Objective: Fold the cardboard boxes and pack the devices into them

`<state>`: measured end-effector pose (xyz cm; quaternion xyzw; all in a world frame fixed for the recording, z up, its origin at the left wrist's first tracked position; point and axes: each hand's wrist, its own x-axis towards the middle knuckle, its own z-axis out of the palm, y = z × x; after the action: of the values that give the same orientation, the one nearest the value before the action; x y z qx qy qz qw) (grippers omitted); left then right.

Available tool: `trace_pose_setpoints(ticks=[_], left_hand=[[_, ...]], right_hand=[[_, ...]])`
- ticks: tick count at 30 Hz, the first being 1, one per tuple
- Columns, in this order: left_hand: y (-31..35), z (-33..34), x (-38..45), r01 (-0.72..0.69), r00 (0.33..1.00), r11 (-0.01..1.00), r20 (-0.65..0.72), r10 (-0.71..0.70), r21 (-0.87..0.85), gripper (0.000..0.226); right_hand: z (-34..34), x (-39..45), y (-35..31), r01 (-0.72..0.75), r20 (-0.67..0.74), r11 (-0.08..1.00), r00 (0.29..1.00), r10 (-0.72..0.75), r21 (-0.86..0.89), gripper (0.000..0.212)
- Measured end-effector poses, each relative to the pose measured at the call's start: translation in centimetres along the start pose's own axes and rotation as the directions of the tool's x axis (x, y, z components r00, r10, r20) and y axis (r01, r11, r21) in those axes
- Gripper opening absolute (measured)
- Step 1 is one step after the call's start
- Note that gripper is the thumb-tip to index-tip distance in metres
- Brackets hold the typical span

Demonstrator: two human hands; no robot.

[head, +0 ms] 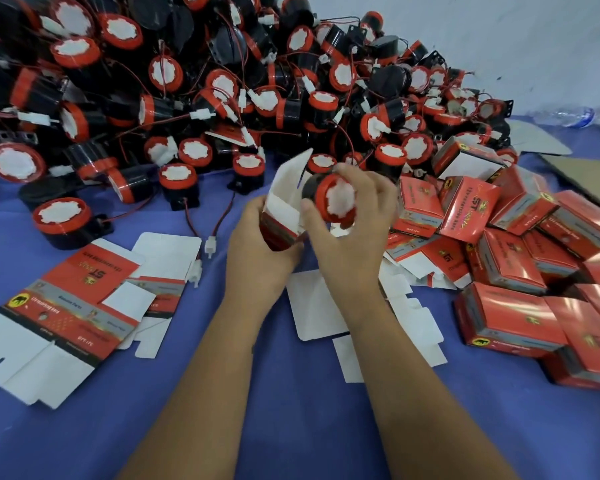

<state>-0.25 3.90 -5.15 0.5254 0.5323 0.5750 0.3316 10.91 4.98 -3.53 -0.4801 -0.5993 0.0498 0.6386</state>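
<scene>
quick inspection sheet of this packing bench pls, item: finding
surface: blue cloth covers the table
job's things: open carton in left hand; red-capped device in right hand, at the carton's mouth; flat cartons at left; packed boxes piled at right; device heap behind
clutter: plastic bottle far right
grip: both hands holding
cables: red-black leads with white plugs trail onto cloth
surroundings: white wall

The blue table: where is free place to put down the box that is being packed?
Bare blue cloth lies near the bottom, left of the forearms and below the flat unfolded boxes. A smaller patch lies bottom right, below the finished boxes. The far side is crowded by the heap of devices.
</scene>
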Motion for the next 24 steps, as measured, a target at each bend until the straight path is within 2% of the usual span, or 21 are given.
trace_pose_setpoints(ticks=[3,5,7,10,12,15,18,21,24], left_hand=[[-0.1,-0.2,0.0,0.001,1.0,0.999,0.029,-0.002,0.036,0.055],[-0.1,-0.3,0.1,0.009,0.999,0.999,0.034,-0.01,0.042,0.055],[-0.1,-0.4,0.2,0.017,0.999,0.999,0.037,-0.019,0.033,0.057],[-0.1,-0.4,0.2,0.036,0.999,0.999,0.029,-0.036,0.017,0.055],[-0.1,-0.4,0.1,0.043,0.998,0.998,0.037,-0.044,0.042,0.052],[-0.1,-0.4,0.1,0.051,0.997,0.997,0.048,-0.053,0.057,0.046],[0.1,-0.2,0.2,0.058,0.998,0.998,0.033,-0.059,0.032,0.042],[0.2,-0.2,0.3,0.092,0.992,0.986,-0.076,-0.104,-0.142,0.041],[0.3,-0.4,0.7,0.134,0.962,0.952,-0.195,-0.192,-0.274,0.055]], right_hand=[[0.1,-0.3,0.4,0.028,0.27,1.0,0.962,-0.025,-0.008,0.052],[0.2,-0.3,0.4,0.024,0.386,1.0,0.922,-0.02,-0.007,0.056],[0.2,-0.2,0.4,0.043,0.375,0.998,0.927,-0.023,-0.047,0.055],[0.0,0.0,0.2,0.015,0.352,1.0,0.936,-0.006,-0.025,0.041],[-0.2,0.1,0.0,-0.003,0.449,1.0,0.893,0.016,-0.028,0.03],[0.0,0.2,-0.2,0.093,0.571,0.966,0.819,0.063,-0.239,0.036],[0.1,0.2,-0.6,0.105,0.551,0.946,0.83,0.086,-0.305,0.045],[-0.1,0.1,-0.5,0.144,0.479,0.962,0.878,-0.015,-0.234,0.028],[0.1,-0.2,-1.0,0.159,0.354,0.959,0.933,-0.069,-0.234,0.015]])
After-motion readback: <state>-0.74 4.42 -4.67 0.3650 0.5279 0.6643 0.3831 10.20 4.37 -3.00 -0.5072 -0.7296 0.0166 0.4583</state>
